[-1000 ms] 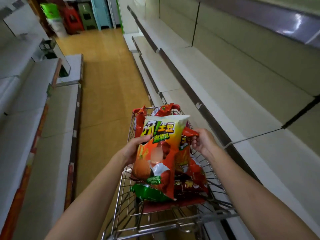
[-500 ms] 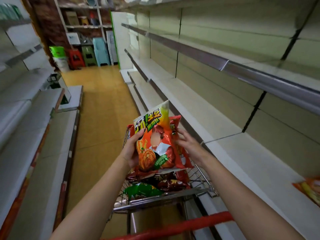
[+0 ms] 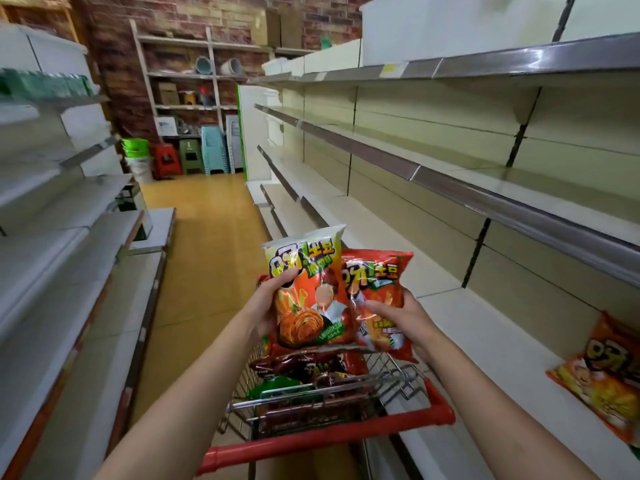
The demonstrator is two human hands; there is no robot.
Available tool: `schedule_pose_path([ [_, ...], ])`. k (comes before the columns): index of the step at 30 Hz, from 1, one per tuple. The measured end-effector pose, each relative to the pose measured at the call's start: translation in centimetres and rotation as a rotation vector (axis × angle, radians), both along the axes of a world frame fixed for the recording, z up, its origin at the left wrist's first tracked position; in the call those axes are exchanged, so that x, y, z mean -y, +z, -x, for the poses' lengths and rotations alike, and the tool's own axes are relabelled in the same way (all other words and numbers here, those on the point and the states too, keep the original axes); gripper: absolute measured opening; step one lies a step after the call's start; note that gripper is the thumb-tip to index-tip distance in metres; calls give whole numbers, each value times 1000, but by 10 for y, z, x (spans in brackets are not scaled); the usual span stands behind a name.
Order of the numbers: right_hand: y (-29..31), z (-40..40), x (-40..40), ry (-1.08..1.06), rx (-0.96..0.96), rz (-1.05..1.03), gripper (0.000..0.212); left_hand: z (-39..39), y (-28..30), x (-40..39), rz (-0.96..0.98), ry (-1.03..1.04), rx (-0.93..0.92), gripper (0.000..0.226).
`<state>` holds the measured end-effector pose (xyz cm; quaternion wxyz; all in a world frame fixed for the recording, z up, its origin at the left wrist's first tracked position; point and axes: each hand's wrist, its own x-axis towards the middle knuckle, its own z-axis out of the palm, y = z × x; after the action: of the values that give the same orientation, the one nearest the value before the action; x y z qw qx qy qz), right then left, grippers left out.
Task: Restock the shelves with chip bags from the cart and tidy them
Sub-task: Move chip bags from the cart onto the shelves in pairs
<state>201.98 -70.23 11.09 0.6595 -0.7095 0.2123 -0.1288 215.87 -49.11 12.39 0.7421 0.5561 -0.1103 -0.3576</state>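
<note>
Over the cart (image 3: 346, 433), the left hand (image 3: 266, 306) grips a green-topped chip bag (image 3: 304, 292); the right hand (image 3: 403, 315) grips a red chip bag (image 3: 377, 289).

Brick wall (image 3: 114, 81), wooden floor (image 3: 204, 237), perhaps stacked stools (image 3: 188, 155)

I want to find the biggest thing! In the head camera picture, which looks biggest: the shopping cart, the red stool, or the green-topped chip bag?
1. shopping cart
2. green-topped chip bag, gripped by the left hand
3. red stool

The stool stands far down the aisle, so its small look is unsure.
</note>
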Motion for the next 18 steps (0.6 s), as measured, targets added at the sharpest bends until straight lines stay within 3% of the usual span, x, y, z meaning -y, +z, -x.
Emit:
schedule_pose_path([
  [3,6,14,7,-26,15,-64,69,0,3,6,-77,-57,31,62],
  [7,20,32,18,-115,15,-34,70,3,18,32,-88,-160,91,53],
  [12,33,47,24,-216,22,4,92,6,34,57,-87,-249,167,56],
  [16,32,55,14,-292,42,-29,53,2,32,63,-99,-254,221,65],
  [18,27,58,7,-336,45,-51,58,1,30,64,-106,-269,226,60],
])
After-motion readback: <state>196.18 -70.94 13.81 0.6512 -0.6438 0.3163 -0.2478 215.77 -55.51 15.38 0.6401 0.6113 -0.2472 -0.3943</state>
